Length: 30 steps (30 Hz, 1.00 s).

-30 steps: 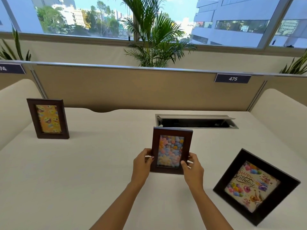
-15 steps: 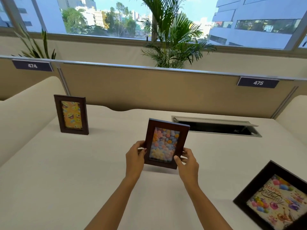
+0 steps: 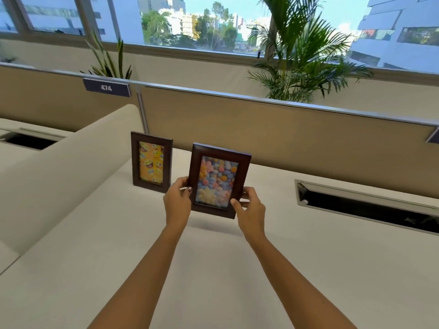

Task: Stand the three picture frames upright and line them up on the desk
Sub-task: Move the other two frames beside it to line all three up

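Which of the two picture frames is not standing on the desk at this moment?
The frame with the pastel flowers: the left hand and right hand hold it tilted above the desk. The frame with the yellow smileys stands upright alone.

left hand (image 3: 177, 201) gripping (thumb forward) | right hand (image 3: 251, 211) gripping | forearms extended

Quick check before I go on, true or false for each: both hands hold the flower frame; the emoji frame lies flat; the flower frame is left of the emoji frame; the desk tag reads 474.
1. Both hands hold the flower frame. True: left hand and right hand grip its sides.
2. The emoji frame lies flat. False: it stands upright on the desk.
3. The flower frame is left of the emoji frame. False: it is to its right.
4. The tag reads 474. True.
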Motion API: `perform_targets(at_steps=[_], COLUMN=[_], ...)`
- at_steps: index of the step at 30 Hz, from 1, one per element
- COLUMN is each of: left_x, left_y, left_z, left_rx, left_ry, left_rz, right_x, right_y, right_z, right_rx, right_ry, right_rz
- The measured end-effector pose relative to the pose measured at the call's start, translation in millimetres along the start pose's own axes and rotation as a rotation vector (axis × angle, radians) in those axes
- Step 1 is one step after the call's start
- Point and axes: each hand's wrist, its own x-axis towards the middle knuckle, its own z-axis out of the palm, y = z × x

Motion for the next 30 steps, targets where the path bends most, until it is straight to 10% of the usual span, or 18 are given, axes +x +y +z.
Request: perform_targets(at_steps=[30], left_x=[58.1], left_y=[-87.7], left_z=[25.6], left_rx=[0.086], left_ry=[0.165], left_rz=[-0.009], right_x=[63.2], right_y=[36.6], right_z=[98.3], right_rx=[-0.025], right_ry=[0.006], right_rz=[0.011])
